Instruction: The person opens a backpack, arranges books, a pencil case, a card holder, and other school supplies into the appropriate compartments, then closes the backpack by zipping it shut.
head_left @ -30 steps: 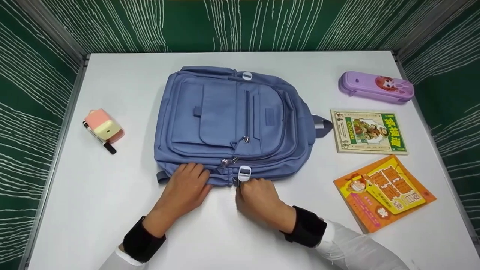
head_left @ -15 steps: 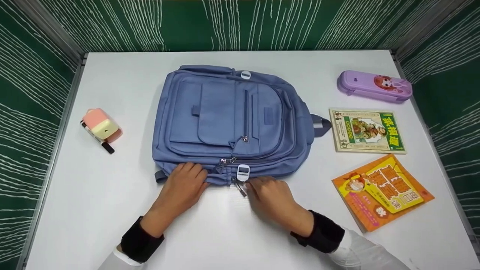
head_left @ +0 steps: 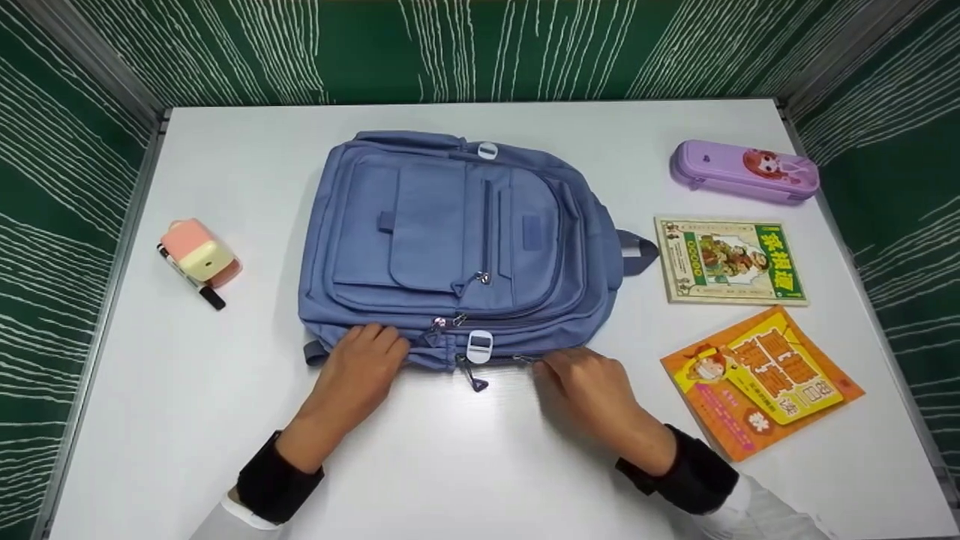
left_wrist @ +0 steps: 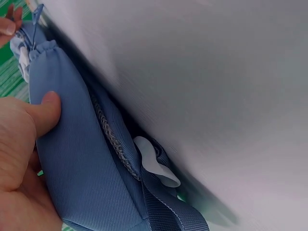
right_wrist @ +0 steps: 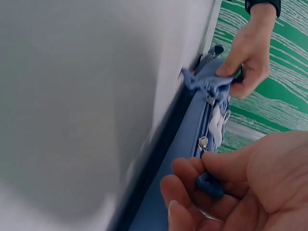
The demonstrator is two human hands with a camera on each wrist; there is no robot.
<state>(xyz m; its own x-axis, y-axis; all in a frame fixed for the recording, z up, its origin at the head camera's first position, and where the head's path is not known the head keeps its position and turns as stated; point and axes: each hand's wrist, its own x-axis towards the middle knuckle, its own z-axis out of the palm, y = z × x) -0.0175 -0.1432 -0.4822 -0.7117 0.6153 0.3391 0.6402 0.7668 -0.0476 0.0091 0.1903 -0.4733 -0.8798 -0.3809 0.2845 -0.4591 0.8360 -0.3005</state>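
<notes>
A blue backpack (head_left: pixel 439 225) lies front side up on the white table, its top handle (head_left: pixel 637 255) pointing right. At its near side my left hand (head_left: pixel 360 375) grips the side pocket (left_wrist: pixel 82 139), with the thumb on the pocket's outer face. Farther right along the same side, my right hand (head_left: pixel 589 386) pinches a zipper pull (right_wrist: pixel 210 185) between thumb and curled fingers. The zipper slider (right_wrist: pixel 203 142) sits just beyond the fingertips. A second zipper pull (head_left: pixel 478 384) hangs loose below the white buckle (head_left: pixel 480 346), between the hands.
On the right lie a purple pencil case (head_left: pixel 742 171), a green-and-cream book (head_left: pixel 731 261) and an orange book (head_left: pixel 761 382). A pink-and-yellow case (head_left: pixel 201 251) and a black-capped marker (head_left: pixel 191 277) lie at the left. Green walls with white streaks surround the table.
My right hand has slid right along the backpack's near side, away from the white buckle, drawing a zipper slider along. The second pull has come into sight. My left hand keeps its hold.
</notes>
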